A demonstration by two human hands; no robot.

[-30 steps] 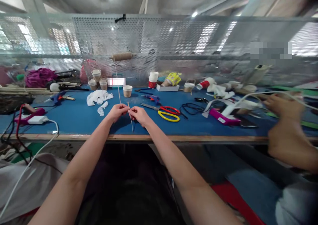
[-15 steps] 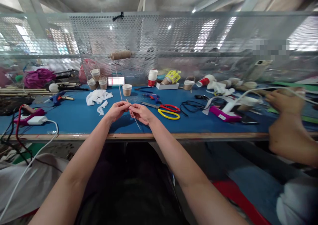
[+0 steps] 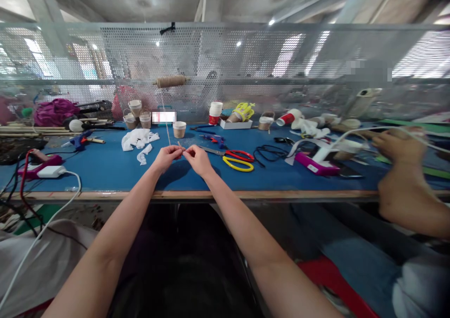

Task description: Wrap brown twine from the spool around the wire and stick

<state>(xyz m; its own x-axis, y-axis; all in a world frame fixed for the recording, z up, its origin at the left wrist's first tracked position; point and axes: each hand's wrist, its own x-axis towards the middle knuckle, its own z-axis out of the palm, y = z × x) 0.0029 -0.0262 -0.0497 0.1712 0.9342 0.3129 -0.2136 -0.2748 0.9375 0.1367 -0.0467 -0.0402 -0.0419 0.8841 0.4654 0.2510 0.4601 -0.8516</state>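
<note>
A thin strand of twine [image 3: 165,116] runs down from the brown twine spool [image 3: 171,81] on the mesh panel to my hands. My left hand [image 3: 168,157] is closed on it in a pinch. Beside it, fingertips almost touching, my right hand [image 3: 197,159] also pinches the twine, though the strand is mostly hidden in its fingers. A short light-brown tip [image 3: 180,144] pokes up between the hands; I cannot tell its kind. Just behind stands a small paper cup [image 3: 179,129] with a brown band. Scissors [image 3: 239,161] with red and yellow handles lie right of my right hand.
White crumpled cloth [image 3: 136,139] lies to the left. Behind the scissors is a blue glue gun [image 3: 216,141]. Black cable [image 3: 269,151] and a purple power strip [image 3: 316,164] lie to the right. Another person's hand [image 3: 399,144] is at the far right. The table's front edge [image 3: 267,195] is near.
My right hand has turned, fingers now pointing more downward and back of the hand up. The loose twine tail that hung below it no longer shows. My left hand stays nearly in place.
</note>
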